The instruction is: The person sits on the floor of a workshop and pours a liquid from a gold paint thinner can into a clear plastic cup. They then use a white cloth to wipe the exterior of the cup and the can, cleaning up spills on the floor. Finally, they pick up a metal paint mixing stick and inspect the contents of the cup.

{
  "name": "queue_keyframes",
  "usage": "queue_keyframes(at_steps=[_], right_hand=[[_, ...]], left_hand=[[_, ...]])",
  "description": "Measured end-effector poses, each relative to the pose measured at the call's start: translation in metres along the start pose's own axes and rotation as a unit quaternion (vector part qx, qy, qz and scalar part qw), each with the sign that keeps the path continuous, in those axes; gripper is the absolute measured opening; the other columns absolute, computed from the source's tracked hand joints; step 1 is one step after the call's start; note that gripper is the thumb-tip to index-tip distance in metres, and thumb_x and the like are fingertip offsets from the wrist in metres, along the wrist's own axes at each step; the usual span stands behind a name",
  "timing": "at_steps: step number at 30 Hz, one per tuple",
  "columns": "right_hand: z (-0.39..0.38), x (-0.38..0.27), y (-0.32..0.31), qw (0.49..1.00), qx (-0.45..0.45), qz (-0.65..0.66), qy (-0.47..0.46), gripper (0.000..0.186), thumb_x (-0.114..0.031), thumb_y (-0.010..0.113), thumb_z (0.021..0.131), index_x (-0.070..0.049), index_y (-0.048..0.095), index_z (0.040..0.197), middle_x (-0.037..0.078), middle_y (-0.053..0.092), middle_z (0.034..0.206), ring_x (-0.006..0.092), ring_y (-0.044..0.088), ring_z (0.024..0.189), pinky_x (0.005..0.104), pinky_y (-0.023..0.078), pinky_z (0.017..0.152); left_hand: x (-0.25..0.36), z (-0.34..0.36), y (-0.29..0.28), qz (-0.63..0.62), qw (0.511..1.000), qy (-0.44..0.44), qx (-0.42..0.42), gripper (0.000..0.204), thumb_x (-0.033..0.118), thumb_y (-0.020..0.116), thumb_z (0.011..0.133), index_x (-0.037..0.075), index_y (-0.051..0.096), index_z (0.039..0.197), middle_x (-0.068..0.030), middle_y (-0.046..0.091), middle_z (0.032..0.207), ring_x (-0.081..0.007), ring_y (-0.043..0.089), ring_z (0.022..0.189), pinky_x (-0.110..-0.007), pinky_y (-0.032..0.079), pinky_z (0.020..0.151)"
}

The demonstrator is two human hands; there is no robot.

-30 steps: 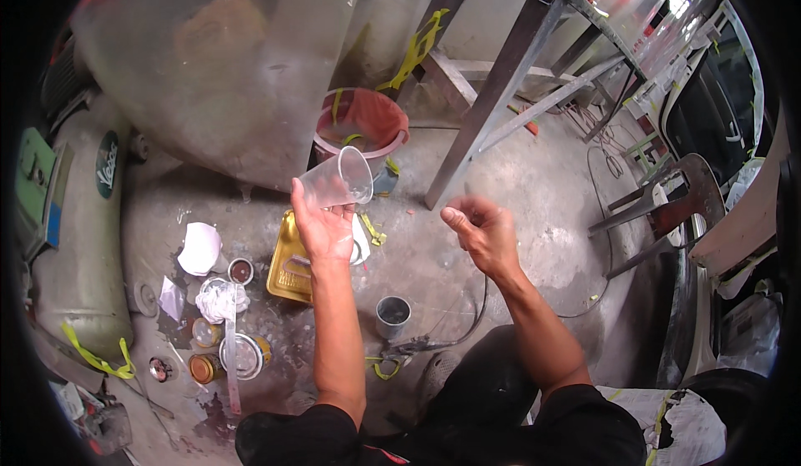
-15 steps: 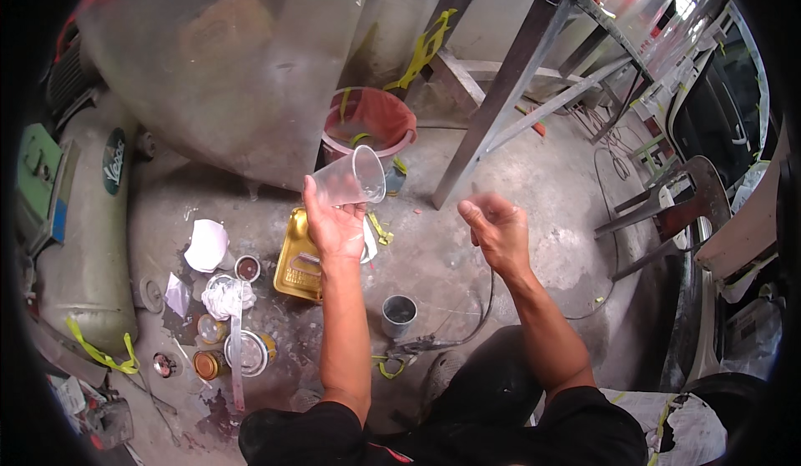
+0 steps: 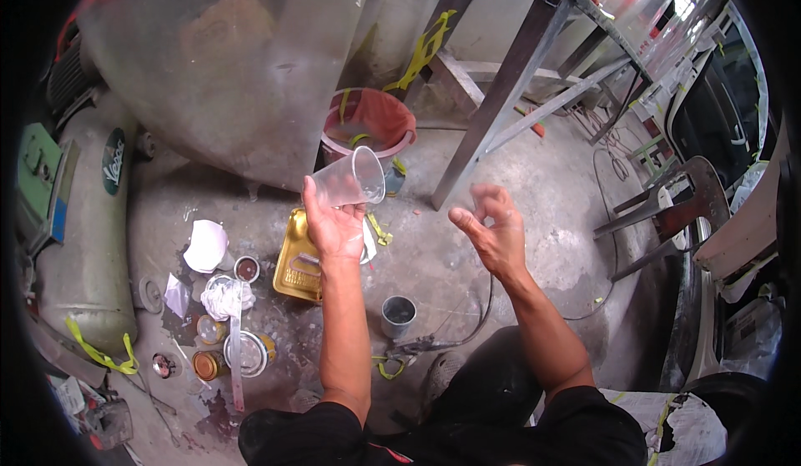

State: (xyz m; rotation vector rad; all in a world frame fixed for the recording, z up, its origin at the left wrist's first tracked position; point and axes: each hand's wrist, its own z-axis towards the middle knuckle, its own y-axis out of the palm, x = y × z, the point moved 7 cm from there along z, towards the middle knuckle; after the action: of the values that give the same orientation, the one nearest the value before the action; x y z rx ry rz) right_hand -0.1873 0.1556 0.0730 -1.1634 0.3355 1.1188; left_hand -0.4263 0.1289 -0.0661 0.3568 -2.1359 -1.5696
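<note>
A clear plastic cup [image 3: 340, 181] lies tilted on its side in my left hand [image 3: 336, 231], its mouth facing right. My thumb and fingers hold it from below. To the right, my right hand [image 3: 501, 236] is raised and holds nothing that I can see; its thumb and fingers are apart, with the fingertips slightly blurred. Below the cup, partly behind my left forearm, a gold rectangular tin [image 3: 292, 259] lies on the floor. A small grey cup [image 3: 399, 316] stands on the floor between my arms.
A pink bucket [image 3: 405, 139] stands beyond the cup, by a metal-legged table [image 3: 501, 90]. At left are open cans [image 3: 250, 353], crumpled white cloth [image 3: 221, 299], a ruler-like strip [image 3: 237, 349] and a tank [image 3: 92, 232]. A dark chair [image 3: 701, 199] and hose [image 3: 484, 320] are to the right.
My right hand has shifted slightly left, and its thumb and fingers have spread further apart. My left hand and the clear cup have hardly moved.
</note>
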Motion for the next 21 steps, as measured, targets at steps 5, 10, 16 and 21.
queue_keyframes(at_steps=[5, 10, 16, 21], right_hand=[[0.001, -0.003, 0.000, 1.000, 0.010, 0.015, 0.000, 0.036, -0.027, 0.088, 0.075, -0.001, 0.063, 0.069, 0.013, 0.060, 0.111, 0.0229, 0.057, 0.106, 0.0361, 0.045, 0.088], [0.002, 0.005, -0.001, 0.998, 0.030, 0.054, 0.012, 0.036, -0.027, 0.086, 0.077, -0.002, 0.062, 0.069, 0.013, 0.060, 0.112, 0.0217, 0.057, 0.108, 0.0367, 0.045, 0.090], [0.004, 0.010, 0.001, 0.996, 0.014, 0.062, 0.070, 0.037, -0.029, 0.074, 0.091, -0.001, 0.057, 0.074, 0.010, 0.062, 0.105, 0.0181, 0.058, 0.096, 0.0319, 0.046, 0.085], [0.003, 0.009, 0.005, 0.997, -0.003, 0.040, 0.066, 0.039, -0.030, 0.070, 0.094, 0.000, 0.055, 0.075, 0.009, 0.064, 0.100, 0.0175, 0.058, 0.090, 0.0308, 0.047, 0.081]], left_hand=[[-0.001, 0.000, 0.000, 0.004, 1.000, 0.001, 0.001, 0.061, 0.055, 0.069, 0.086, 0.005, 0.059, 0.121, -0.0100, 0.067, 0.106, -0.0208, 0.063, 0.097, -0.035, 0.052, 0.086], [-0.001, 0.001, -0.001, 0.001, 1.000, -0.002, 0.000, 0.061, 0.055, 0.069, 0.086, 0.005, 0.060, 0.121, -0.0101, 0.067, 0.107, -0.0208, 0.063, 0.097, -0.035, 0.052, 0.086], [-0.001, 0.002, -0.003, 0.001, 1.000, -0.003, 0.004, 0.060, 0.054, 0.069, 0.086, 0.005, 0.061, 0.120, -0.0098, 0.067, 0.106, -0.0210, 0.063, 0.097, -0.035, 0.052, 0.086], [0.000, 0.003, -0.002, 0.000, 1.000, -0.001, 0.002, 0.059, 0.055, 0.068, 0.087, 0.006, 0.060, 0.120, -0.0094, 0.068, 0.105, -0.0208, 0.065, 0.094, -0.035, 0.053, 0.085]])
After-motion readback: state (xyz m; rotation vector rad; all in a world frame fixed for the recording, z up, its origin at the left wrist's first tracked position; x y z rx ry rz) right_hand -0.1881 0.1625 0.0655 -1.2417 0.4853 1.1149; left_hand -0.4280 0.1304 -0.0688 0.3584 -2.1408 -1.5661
